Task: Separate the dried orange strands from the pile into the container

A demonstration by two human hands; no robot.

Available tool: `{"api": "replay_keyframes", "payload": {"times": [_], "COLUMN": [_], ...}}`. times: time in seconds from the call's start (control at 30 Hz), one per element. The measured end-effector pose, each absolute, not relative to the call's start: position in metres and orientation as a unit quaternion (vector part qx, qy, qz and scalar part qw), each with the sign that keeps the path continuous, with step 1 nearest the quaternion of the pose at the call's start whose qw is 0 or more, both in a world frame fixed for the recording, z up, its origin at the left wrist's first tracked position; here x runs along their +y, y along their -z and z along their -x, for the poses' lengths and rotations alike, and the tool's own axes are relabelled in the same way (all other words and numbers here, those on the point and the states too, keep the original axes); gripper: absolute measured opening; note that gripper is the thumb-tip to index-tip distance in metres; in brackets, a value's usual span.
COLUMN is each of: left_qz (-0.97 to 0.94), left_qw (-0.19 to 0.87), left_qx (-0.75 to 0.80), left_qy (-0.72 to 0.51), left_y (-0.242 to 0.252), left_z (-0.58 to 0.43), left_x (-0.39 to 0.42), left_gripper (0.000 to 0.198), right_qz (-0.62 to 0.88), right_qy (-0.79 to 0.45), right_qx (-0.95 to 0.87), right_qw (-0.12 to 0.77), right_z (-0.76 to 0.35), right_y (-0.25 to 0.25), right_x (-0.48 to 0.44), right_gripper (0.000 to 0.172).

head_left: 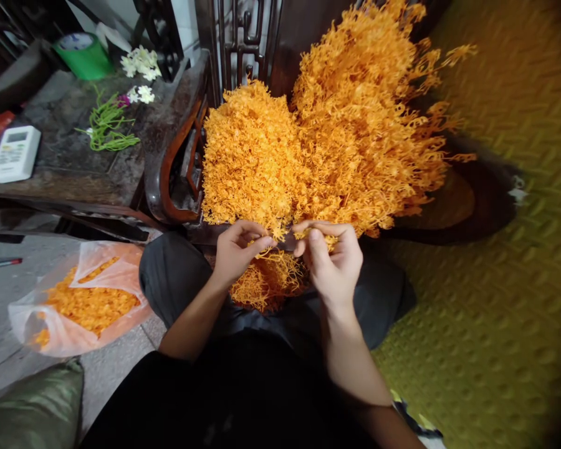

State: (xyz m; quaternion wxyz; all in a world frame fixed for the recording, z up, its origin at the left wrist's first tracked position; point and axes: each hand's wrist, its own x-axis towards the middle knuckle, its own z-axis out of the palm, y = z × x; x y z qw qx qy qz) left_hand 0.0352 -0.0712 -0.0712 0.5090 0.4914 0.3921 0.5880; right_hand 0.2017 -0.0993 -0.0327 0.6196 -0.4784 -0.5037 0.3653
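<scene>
A big bunch of orange, frilly artificial sprigs (327, 125) leans against dark wooden furniture in front of me. A smaller clump of the same orange sprigs (266, 280) lies on my lap. My left hand (236, 249) pinches strands at the bunch's lower edge, fingers closed. My right hand (334, 262) is close beside it, fingers curled and pinched on orange strands too. The two hands almost touch at the thumbs.
A clear plastic bag (81, 305) with orange bits lies on the floor at left. A dark table (70, 156) holds a white remote (15, 154), green stems (107, 125), white flowers (140, 65) and a green tape roll (81, 53). A yellow-green mat (495, 312) covers the right side.
</scene>
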Motion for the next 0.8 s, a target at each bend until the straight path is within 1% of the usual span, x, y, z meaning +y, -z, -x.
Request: {"api": "replay_keyframes", "payload": {"times": [0.03,0.07,0.13,0.17,0.2,0.3,0.4,0.5,0.57,0.63,0.73,0.8], "left_qz": [-0.464,-0.447,-0.44,-0.444,-0.45,-0.45,-0.409,-0.402,-0.407,-0.412,-0.382,-0.371], "left_qw": [0.545,0.571,0.594,0.593,0.585,0.58,0.642,0.677,0.656,0.598,0.498,0.474], "left_qx": [0.379,0.369,0.363,0.366,0.371,0.374,0.358,0.373,0.401,0.437,0.497,0.521], "left_qy": [-0.587,-0.581,-0.567,-0.564,-0.564,-0.567,-0.541,-0.491,-0.492,-0.531,-0.6,-0.605], "left_y": [0.073,0.074,0.076,0.077,0.078,0.08,0.081,0.084,0.087,0.088,0.086,0.081], "left_z": [-0.035,-0.035,-0.035,-0.035,-0.034,-0.033,-0.032,-0.036,-0.04,-0.043,-0.036,-0.026], "left_x": [-0.07,-0.07,-0.07,-0.07,-0.071,-0.07,-0.068,-0.069,-0.071,-0.07,-0.062,-0.056], "left_gripper": [0.019,0.023,0.028,0.028,0.029,0.032,0.038,0.036,0.034,0.034,0.036,0.04], "right_qz": [0.477,0.483,0.509,0.522,0.534,0.551,0.529,0.492,0.49,0.5,0.47,0.438], "right_qy": [-0.396,-0.419,-0.441,-0.437,-0.424,-0.365,-0.328,-0.318,-0.321,-0.335,-0.425,-0.486], "right_qx": [-0.496,-0.492,-0.5,-0.513,-0.531,-0.59,-0.657,-0.716,-0.727,-0.718,-0.697,-0.68], "right_qw": [0.608,0.591,0.545,0.522,0.503,0.464,0.424,0.38,0.359,0.348,0.335,0.331], "right_z": [-0.203,-0.205,-0.205,-0.205,-0.204,-0.2,-0.197,-0.195,-0.191,-0.187,-0.187,-0.193], "right_y": [0.036,0.039,0.045,0.047,0.049,0.047,0.041,0.036,0.034,0.03,0.017,0.007], "right_x": [-0.098,-0.097,-0.096,-0.095,-0.095,-0.094,-0.094,-0.095,-0.098,-0.107,-0.128,-0.139], "right_gripper": [0.012,0.017,0.028,0.031,0.031,0.025,0.021,0.022,0.025,0.031,0.037,0.034]}}
